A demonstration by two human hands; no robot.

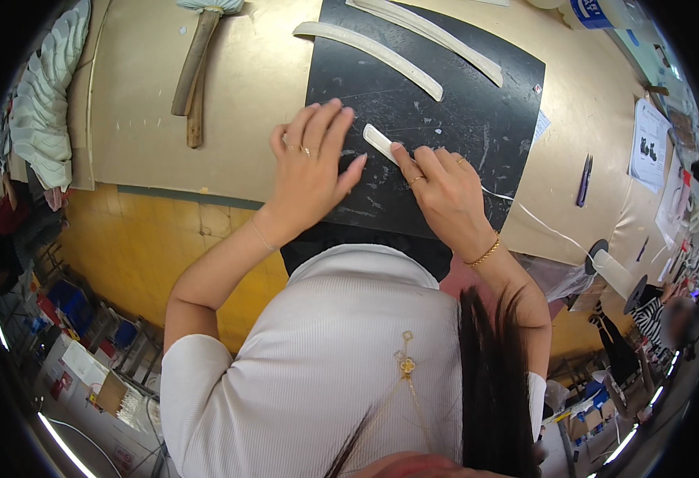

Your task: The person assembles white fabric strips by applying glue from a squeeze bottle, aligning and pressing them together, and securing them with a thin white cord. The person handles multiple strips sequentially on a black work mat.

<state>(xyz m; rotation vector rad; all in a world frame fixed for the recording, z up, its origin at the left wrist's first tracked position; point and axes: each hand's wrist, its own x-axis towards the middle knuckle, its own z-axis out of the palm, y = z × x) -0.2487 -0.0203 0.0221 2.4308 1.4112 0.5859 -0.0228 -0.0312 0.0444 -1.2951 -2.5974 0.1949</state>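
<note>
On the black mat (477, 159), a short off-white strip (377, 142) lies slanted, its far end showing. My right hand (447, 191) is closed over its nearer part, with the index finger pressing along it and the other fingers curled. What lies under the palm is hidden. My left hand (311, 155) hovers or rests over the mat's left edge, fingers spread and holding nothing, apart from the strip. A narrow white tape (553, 225) runs from beneath my right hand to a spool (614, 271) at the right. Farther back, two long curved off-white strips (373, 53) (437, 36) lie on the mat.
Wooden-handled tools (194, 80) lie at the far left, beside a stack of white layered pieces (43, 103). Dark snips (585, 181) and printed sheets (650, 147) are at the right. A bottle (596, 13) stands far right. Another person (651, 319) is at the right rim.
</note>
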